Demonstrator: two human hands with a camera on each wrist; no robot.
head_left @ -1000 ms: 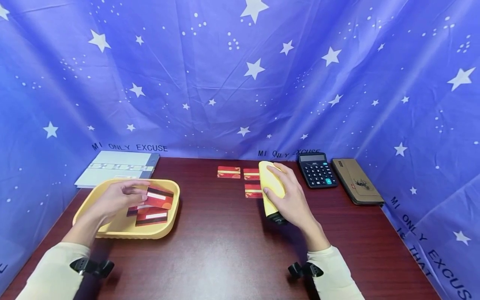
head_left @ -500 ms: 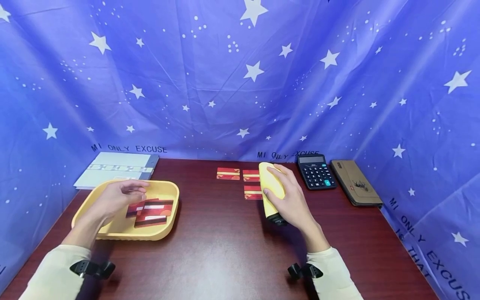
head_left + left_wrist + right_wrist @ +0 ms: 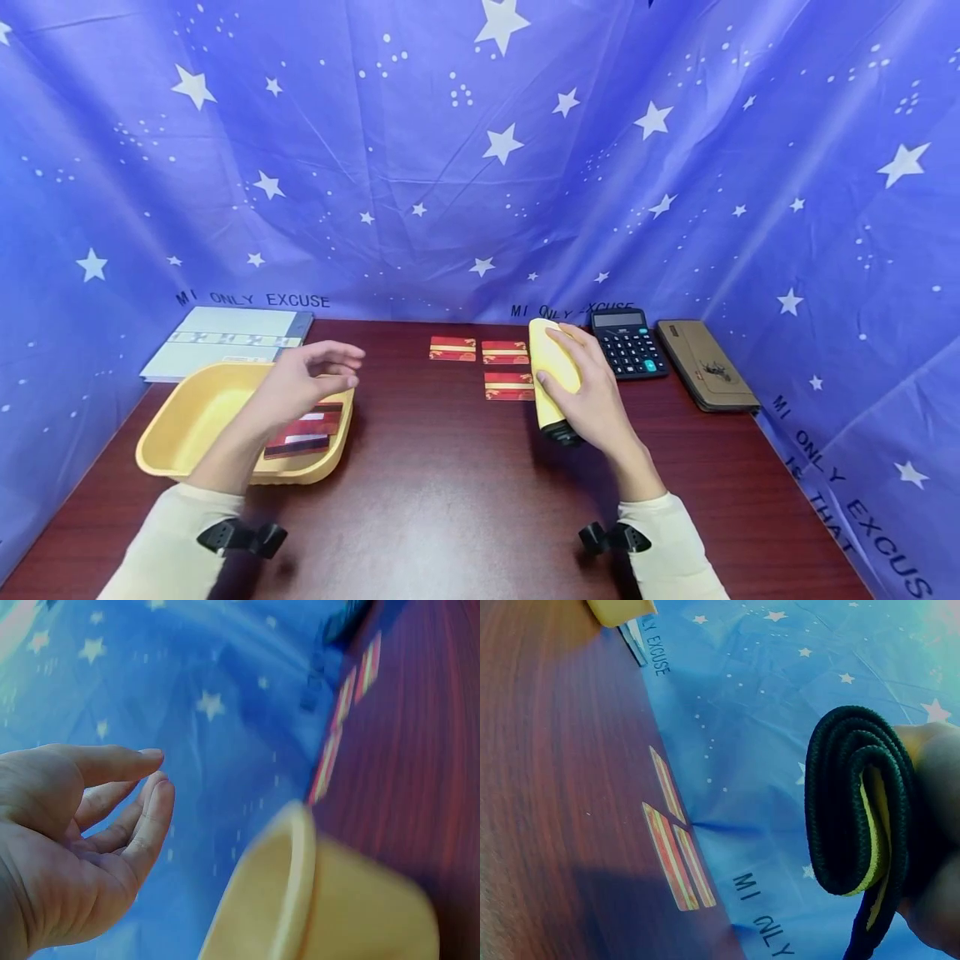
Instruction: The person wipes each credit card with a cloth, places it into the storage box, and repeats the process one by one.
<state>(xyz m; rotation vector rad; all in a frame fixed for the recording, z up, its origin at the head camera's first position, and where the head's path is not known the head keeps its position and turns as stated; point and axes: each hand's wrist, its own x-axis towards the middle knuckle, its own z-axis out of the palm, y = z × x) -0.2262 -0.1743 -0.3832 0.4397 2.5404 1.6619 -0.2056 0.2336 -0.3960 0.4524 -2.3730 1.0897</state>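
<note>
My left hand (image 3: 303,383) hovers over the right part of a yellow plastic basket (image 3: 161,462). Its fingers are loosely bent, with nothing between thumb and fingertips in the left wrist view. Several red cards (image 3: 300,442) with dark and white stripes lie overlapping in the basket, partly hidden beneath this hand. My right hand (image 3: 596,400) grips a rolled yellow cloth (image 3: 551,362) with black edging, above the table. The right wrist view shows the black end (image 3: 832,802) of the roll in folded layers. Left of it, three red cards (image 3: 452,348) with gold bands lie flat.
At the back right are a black calculator (image 3: 628,343) and a brown wallet (image 3: 708,367). A pale grey book or folder (image 3: 217,333) lies behind the basket. A blue star-printed curtain (image 3: 420,167) encloses the dark red wooden table (image 3: 435,483) at the back and sides.
A red card near my left fingers has dropped flat onto the others in the basket. The left hand has then moved right and slightly up. The right hand still holds the rolled cloth.
</note>
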